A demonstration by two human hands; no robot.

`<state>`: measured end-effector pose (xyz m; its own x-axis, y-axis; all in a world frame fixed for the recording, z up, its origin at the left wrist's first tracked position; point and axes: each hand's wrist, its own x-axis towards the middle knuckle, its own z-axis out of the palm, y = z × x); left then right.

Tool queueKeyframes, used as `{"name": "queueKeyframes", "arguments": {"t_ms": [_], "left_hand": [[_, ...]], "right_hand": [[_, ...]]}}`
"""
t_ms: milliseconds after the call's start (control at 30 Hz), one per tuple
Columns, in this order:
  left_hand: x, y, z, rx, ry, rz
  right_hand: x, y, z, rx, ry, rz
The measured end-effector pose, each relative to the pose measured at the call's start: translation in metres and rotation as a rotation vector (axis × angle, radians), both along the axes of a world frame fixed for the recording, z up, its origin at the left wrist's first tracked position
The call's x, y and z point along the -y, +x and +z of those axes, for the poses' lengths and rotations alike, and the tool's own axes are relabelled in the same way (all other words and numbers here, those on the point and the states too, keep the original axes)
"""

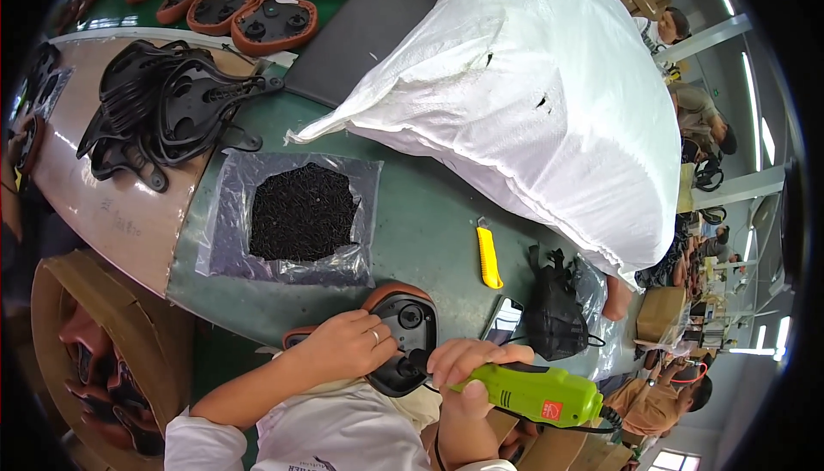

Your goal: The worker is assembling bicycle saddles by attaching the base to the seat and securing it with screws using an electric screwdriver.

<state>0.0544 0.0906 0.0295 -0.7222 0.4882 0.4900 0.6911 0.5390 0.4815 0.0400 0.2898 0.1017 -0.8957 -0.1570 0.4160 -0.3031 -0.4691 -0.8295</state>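
In front of me a brown bicycle saddle lies with its black plastic underside up, close to my body. My left hand, a ring on one finger, is closed on the saddle, its bent fingertips over the black base; whether they also pinch a screw is hidden. My right hand grips a green electric screwdriver, held almost level. Its black nose points left at the base, near my left fingertips. Beyond the saddle, an opened clear plastic bag holds a heap of black screws.
A large white woven sack fills the far right of the green table. A yellow utility knife, a phone and a black pouch lie right. Black plastic bases, brown saddles and a cardboard box stand left.
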Motion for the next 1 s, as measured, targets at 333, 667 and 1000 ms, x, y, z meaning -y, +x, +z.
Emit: {"name": "queueKeyframes", "arguments": {"t_ms": [333,667,1000], "left_hand": [[0.037,-0.041,0.016,0.252,0.161,0.367],[0.082,-0.071,-0.036,0.092,-0.314,0.834],[-0.002,0.021,-0.005,0.285,-0.072,0.189]], "right_hand": [[0.017,-0.022,-0.014,-0.141,0.088,-0.133],[0.035,-0.033,-0.025,-0.033,0.182,-0.203],[0.04,-0.038,-0.034,-0.074,0.239,-0.122]]}}
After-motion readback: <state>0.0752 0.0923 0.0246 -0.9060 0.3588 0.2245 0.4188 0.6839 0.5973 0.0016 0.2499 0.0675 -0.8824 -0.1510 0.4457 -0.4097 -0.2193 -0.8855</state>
